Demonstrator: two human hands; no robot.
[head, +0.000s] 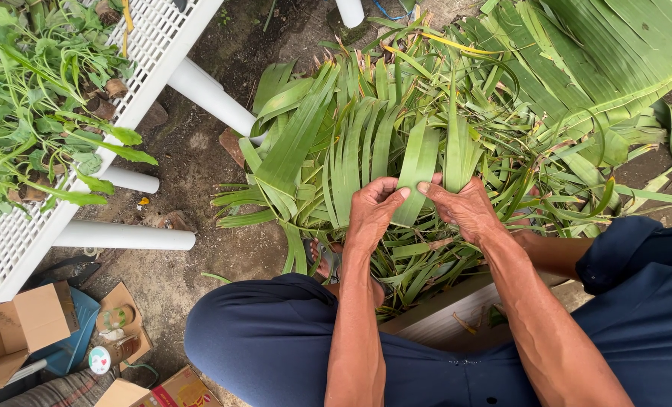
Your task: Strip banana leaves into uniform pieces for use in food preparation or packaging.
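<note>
Outdoors, bare dirt ground [192, 151]. Off to the left of my hands, a white slatted surface [155, 45] on white tube legs, loaded with leafy green stems [42, 113]. Near my left knee: open cardboard boxes [19, 332] and small clutter.

Directly beyond my hands, a big heap of cut green leaf strips [351, 143] spread across the ground, broader leaf pieces farther right.

Both hands are up together over the heap. Left hand [372, 215] and right hand [464, 207] each pinch one wide leaf strip [419, 162] between thumb and fingers, at its lower end. The strip runs up and away from my hands, its upper part lying against the heap.

Handling, as I judge it: light, thin, flexible along its length, likely to split along the grain if twisted or pulled sideways. Surface looks smooth, maybe a bit slick. Best hold seems near the lower end, flat between thumb and fingers, across the full width, rather than at one edge.
</note>
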